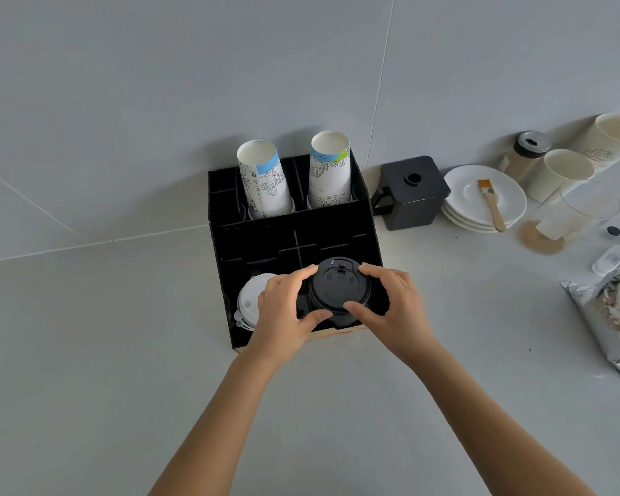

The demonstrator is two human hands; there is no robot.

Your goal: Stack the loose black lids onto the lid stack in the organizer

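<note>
A black organizer (287, 229) stands on the counter against the wall. In its front right compartment sits a stack of black lids (338, 289), round and seen from above. My left hand (283, 313) grips the stack's left side, thumb at the front and fingers at the back. My right hand (394, 307) grips its right side in the same way. The lower part of the stack is hidden inside the compartment. I see no loose black lids on the counter.
A stack of white lids (249, 304) fills the front left compartment. Two stacks of paper cups (265, 179) lean in the back slots. To the right are a black box (412, 193), white plates (505, 195) with a brush (491, 204), cups, and a foil bag (609, 316).
</note>
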